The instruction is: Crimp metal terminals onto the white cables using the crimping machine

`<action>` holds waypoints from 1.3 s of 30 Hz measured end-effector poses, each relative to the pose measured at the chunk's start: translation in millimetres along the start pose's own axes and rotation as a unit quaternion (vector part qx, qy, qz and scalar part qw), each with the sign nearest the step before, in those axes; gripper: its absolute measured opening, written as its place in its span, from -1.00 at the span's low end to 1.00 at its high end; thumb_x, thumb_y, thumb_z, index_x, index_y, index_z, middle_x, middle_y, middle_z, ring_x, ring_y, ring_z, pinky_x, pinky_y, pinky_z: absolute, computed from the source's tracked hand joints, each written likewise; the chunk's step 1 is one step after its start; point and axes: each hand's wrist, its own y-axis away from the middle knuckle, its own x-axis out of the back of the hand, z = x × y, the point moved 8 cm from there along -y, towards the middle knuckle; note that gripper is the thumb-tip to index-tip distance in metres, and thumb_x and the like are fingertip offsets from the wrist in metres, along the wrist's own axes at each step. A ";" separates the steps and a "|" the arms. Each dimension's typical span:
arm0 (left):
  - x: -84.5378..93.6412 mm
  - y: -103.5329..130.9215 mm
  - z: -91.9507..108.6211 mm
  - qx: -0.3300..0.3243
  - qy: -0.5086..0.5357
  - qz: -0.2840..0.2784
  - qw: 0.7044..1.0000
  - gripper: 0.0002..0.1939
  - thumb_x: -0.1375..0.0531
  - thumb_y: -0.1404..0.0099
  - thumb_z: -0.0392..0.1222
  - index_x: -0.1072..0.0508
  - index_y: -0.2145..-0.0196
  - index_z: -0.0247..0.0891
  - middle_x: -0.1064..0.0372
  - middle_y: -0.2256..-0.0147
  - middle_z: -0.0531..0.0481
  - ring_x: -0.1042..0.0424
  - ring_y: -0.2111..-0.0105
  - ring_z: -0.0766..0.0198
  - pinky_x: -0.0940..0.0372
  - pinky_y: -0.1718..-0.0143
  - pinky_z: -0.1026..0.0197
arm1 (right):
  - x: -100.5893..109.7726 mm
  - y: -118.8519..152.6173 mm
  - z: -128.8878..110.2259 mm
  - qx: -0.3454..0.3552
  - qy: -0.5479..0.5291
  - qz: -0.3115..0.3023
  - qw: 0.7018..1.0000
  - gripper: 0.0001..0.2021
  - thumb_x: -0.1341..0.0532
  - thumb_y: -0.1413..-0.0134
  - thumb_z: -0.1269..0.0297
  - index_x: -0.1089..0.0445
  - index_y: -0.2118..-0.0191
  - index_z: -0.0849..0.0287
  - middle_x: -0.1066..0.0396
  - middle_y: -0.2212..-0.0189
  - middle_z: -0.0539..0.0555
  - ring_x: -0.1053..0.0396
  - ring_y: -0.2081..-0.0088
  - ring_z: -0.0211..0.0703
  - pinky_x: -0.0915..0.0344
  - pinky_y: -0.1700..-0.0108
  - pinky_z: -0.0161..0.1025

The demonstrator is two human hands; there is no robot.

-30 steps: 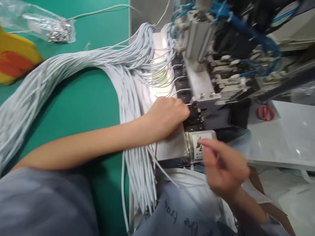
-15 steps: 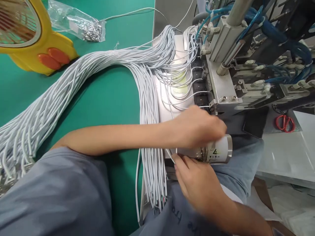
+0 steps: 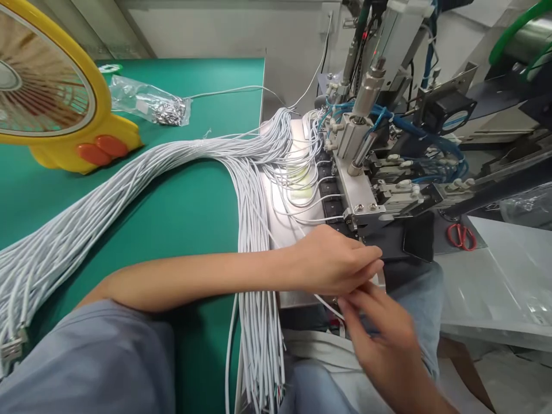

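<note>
My left hand (image 3: 336, 259) reaches across from the left, its fingers closed and meeting those of my right hand. What it pinches is hidden. My right hand (image 3: 382, 328) grips a thin white cable (image 3: 330, 307) between thumb and fingers; its tip is covered by the hands. Beneath my left forearm hangs a thick bundle of white cables (image 3: 259, 345), with stripped coloured wire ends at the bottom. Just beyond my left hand, several cables run into black slots (image 3: 332, 206) along the front of a machine (image 3: 356, 187).
A yellow fan (image 3: 73, 138) stands on the green table mat (image 3: 194, 213), near a clear bag of small metal parts (image 3: 170, 112). More cables with metal connectors (image 3: 12, 348) lie at the left. Red scissors (image 3: 461, 236) and a dark phone-like slab (image 3: 418, 237) sit right of the machine.
The view has tilted upward. My right hand has come up to my left hand, and their fingers now meet. The cable in my right hand has moved with it.
</note>
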 end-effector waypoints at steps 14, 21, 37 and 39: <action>19.2 -6.9 -27.6 -0.019 0.113 0.111 0.987 -0.78 0.01 -0.34 -0.34 -0.43 0.31 -0.36 -0.30 0.48 -0.02 -0.26 0.50 0.39 -0.19 0.50 0.35 | 28.8 -57.3 64.0 -0.164 -0.402 0.091 0.896 -0.86 -0.26 -0.02 0.24 -0.46 0.27 0.12 -0.48 0.44 0.02 -0.42 0.44 -0.26 -0.39 0.38 -0.28; 10.2 -4.9 -28.1 -0.019 0.147 0.104 0.983 -0.78 -0.01 -0.34 -0.33 -0.45 0.21 -0.37 -0.37 0.43 -0.05 -0.30 0.47 0.40 -0.22 0.50 0.37 | 41.5 -58.4 51.4 -0.082 -0.261 0.163 0.948 -0.94 -0.26 0.01 0.38 -0.50 0.41 0.13 -0.37 0.46 0.00 -0.27 0.47 -0.32 -0.23 0.47 -0.33; 9.7 -4.4 -33.9 0.044 0.193 0.091 0.976 -0.79 -0.08 -0.31 -0.29 -0.48 0.41 -0.32 -0.42 0.52 0.03 -0.35 0.54 0.44 -0.22 0.50 0.40 | 33.4 -65.8 70.7 -0.101 -0.255 0.143 0.951 -0.86 -0.27 0.04 0.24 -0.53 0.44 0.17 -0.24 0.63 -0.04 -0.10 0.59 -0.35 -0.10 0.53 -0.32; 8.6 -4.5 -32.8 0.028 0.161 0.074 0.984 -0.79 -0.04 -0.32 -0.33 -0.47 0.36 -0.32 -0.43 0.50 0.04 -0.35 0.52 0.44 -0.22 0.49 0.40 | 31.7 -68.3 75.2 -0.114 -0.275 0.089 0.950 -0.84 -0.27 0.05 0.21 -0.53 0.43 0.18 -0.23 0.63 -0.04 -0.06 0.61 -0.37 -0.07 0.55 -0.33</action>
